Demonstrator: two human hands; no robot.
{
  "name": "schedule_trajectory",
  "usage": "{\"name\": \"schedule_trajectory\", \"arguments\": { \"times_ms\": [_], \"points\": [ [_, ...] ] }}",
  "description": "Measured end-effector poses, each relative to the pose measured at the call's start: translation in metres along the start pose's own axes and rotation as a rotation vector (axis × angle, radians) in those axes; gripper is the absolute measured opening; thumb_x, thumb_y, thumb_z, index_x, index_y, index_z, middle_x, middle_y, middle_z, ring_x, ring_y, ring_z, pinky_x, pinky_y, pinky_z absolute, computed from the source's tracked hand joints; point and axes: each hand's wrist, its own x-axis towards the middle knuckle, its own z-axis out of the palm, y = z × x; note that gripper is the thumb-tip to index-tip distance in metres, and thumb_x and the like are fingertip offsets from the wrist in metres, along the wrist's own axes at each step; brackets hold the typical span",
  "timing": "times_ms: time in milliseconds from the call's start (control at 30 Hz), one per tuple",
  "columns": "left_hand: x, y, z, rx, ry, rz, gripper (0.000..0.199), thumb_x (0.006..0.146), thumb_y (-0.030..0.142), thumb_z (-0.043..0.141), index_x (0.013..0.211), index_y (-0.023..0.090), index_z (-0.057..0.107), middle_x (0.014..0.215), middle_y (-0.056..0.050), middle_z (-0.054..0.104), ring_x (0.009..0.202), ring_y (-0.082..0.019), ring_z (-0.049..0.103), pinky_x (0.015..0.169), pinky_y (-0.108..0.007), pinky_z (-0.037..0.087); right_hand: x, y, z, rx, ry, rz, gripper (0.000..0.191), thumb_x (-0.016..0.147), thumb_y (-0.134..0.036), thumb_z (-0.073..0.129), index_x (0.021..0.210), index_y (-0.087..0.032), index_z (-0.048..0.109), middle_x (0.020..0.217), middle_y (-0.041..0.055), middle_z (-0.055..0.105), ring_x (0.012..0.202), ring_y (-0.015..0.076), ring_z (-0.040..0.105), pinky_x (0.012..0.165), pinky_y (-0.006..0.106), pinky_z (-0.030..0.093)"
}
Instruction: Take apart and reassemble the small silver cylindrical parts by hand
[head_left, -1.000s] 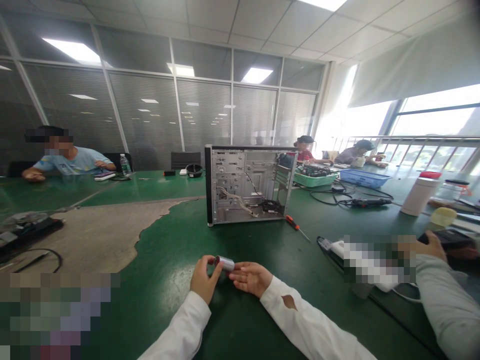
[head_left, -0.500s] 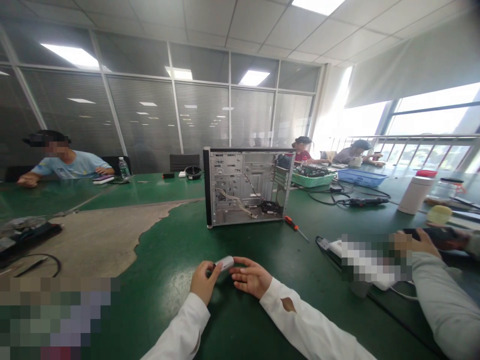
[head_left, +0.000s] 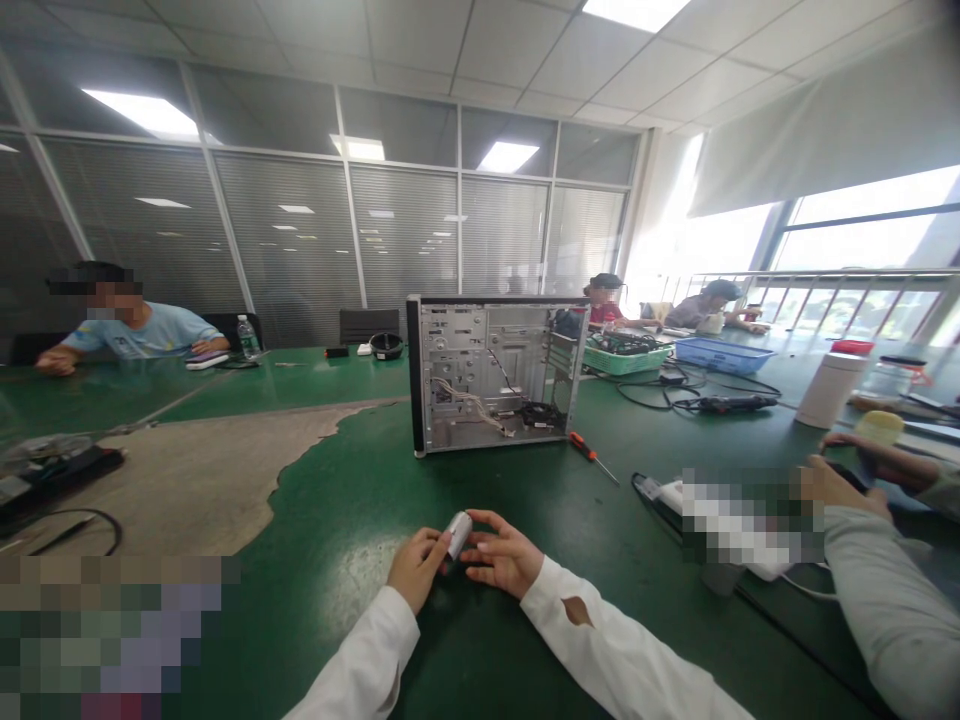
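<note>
My left hand (head_left: pixel 413 568) pinches a small silver-white piece (head_left: pixel 460 530), rounded like a short cylinder, tilted with its upper end away from me. Its exact kind is too small to make out. Close by on the right, my right hand (head_left: pixel 508 560) has its fingers apart, the fingertips beside the piece; whether they touch it I cannot tell. Beyond both hands, an opened computer case (head_left: pixel 499 375) stands upright on the green table (head_left: pixel 360 500), with cables and a black fan inside. A screwdriver (head_left: pixel 591 455) with an orange-and-black handle lies at the case's right corner.
On the right, a co-worker's hands and sleeve (head_left: pixel 877 570) are near a white power strip (head_left: pixel 675 495). Behind are a green basket (head_left: pixel 626 360), a blue basket (head_left: pixel 724 357), cables and a white bottle (head_left: pixel 834 385). A brown sheet (head_left: pixel 202 465) lies left.
The silver-white piece has turned in my left hand from nearly level to steeply tilted. My left hand has shifted slightly right. On the right, the co-worker's hands have moved.
</note>
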Motion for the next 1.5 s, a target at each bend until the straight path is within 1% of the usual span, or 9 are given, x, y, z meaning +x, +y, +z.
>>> {"name": "schedule_trajectory", "arguments": {
  "times_ms": [200, 433, 633, 767, 867, 933, 1133, 1333, 1500],
  "points": [
    [-0.002, 0.007, 0.004, 0.093, -0.135, 0.074, 0.051, 0.08, 0.043, 0.026, 0.048, 0.021, 0.059, 0.077, -0.001, 0.058, 0.078, -0.015, 0.053, 0.072, -0.026, 0.039, 0.002, 0.004, 0.001, -0.075, 0.03, -0.019, 0.057, 0.053, -0.013, 0.068, 0.103, -0.023, 0.042, 0.078, -0.0004, 0.055, 0.063, 0.0107, 0.056, 0.062, 0.028, 0.044],
    [-0.002, 0.01, 0.005, 0.149, -0.199, 0.062, 0.057, 0.081, 0.043, 0.02, 0.05, 0.018, 0.06, 0.081, -0.001, 0.058, 0.081, -0.014, 0.05, 0.074, -0.024, 0.035, 0.004, 0.007, -0.002, -0.168, 0.025, -0.005, 0.071, 0.044, -0.011, 0.073, 0.103, -0.025, 0.038, 0.081, -0.0022, 0.05, 0.065, 0.01, 0.055, 0.059, 0.026, 0.045],
    [-0.001, 0.012, 0.004, 0.164, -0.238, 0.087, 0.055, 0.081, 0.042, 0.021, 0.049, 0.02, 0.06, 0.082, -0.001, 0.058, 0.083, -0.015, 0.049, 0.074, -0.024, 0.033, 0.009, 0.016, -0.011, -0.361, 0.044, -0.091, 0.075, 0.041, -0.013, 0.074, 0.104, -0.024, 0.034, 0.082, -0.0013, 0.05, 0.057, 0.007, 0.053, 0.056, 0.025, 0.045],
    [-0.001, 0.01, 0.006, 0.108, -0.169, 0.049, 0.043, 0.078, 0.044, 0.028, 0.063, 0.02, 0.06, 0.078, -0.002, 0.058, 0.08, -0.017, 0.05, 0.073, -0.027, 0.035, 0.01, 0.018, -0.011, -0.444, 0.074, -0.146, 0.071, 0.043, -0.013, 0.072, 0.101, -0.025, 0.032, 0.082, -0.0019, 0.049, 0.054, 0.0063, 0.051, 0.052, 0.025, 0.045],
    [-0.001, 0.006, 0.009, -0.004, -0.064, -0.016, 0.03, 0.074, 0.043, 0.038, 0.082, 0.019, 0.055, 0.079, -0.002, 0.059, 0.078, -0.017, 0.052, 0.072, -0.028, 0.037, 0.007, 0.019, -0.002, -0.537, 0.123, -0.201, 0.069, 0.044, -0.012, 0.069, 0.1, -0.026, 0.031, 0.086, -0.0015, 0.047, 0.052, 0.0053, 0.049, 0.047, 0.022, 0.044],
    [-0.002, 0.004, 0.011, -0.088, -0.035, -0.033, 0.029, 0.072, 0.042, 0.043, 0.087, 0.019, 0.05, 0.083, -0.003, 0.059, 0.079, -0.017, 0.053, 0.073, -0.028, 0.038, 0.003, 0.019, 0.007, -0.649, 0.161, -0.232, 0.068, 0.045, -0.011, 0.067, 0.1, -0.026, 0.03, 0.09, -0.0008, 0.046, 0.051, 0.005, 0.049, 0.043, 0.02, 0.042],
    [-0.006, 0.006, 0.012, -0.166, -0.014, -0.025, 0.036, 0.066, 0.038, 0.053, 0.094, 0.018, 0.041, 0.072, -0.001, 0.059, 0.068, -0.017, 0.056, 0.065, -0.028, 0.041, -0.008, 0.02, 0.029, -1.024, 0.197, -0.326, 0.066, 0.048, -0.01, 0.061, 0.105, -0.025, 0.032, 0.089, -0.0003, 0.049, 0.052, 0.0059, 0.047, 0.042, 0.018, 0.038],
    [-0.006, 0.005, 0.013, -0.159, 0.033, -0.021, 0.039, 0.061, 0.032, 0.058, 0.093, 0.019, 0.041, 0.079, -0.003, 0.06, 0.077, -0.018, 0.056, 0.072, -0.032, 0.04, -0.009, 0.02, 0.029, -1.163, 0.305, -0.404, 0.063, 0.049, -0.01, 0.057, 0.106, -0.021, 0.032, 0.09, 0.0013, 0.048, 0.055, 0.0073, 0.046, 0.048, 0.021, 0.04],
    [-0.005, 0.004, 0.014, -0.242, 0.024, -0.031, 0.037, 0.061, 0.028, 0.058, 0.092, 0.018, 0.04, 0.077, -0.003, 0.06, 0.075, -0.018, 0.056, 0.072, -0.033, 0.04, -0.009, 0.02, 0.03, -1.199, 0.305, -0.416, 0.062, 0.051, -0.012, 0.056, 0.107, -0.02, 0.032, 0.09, 0.0024, 0.045, 0.055, 0.0073, 0.045, 0.048, 0.021, 0.041]
  ]
}}
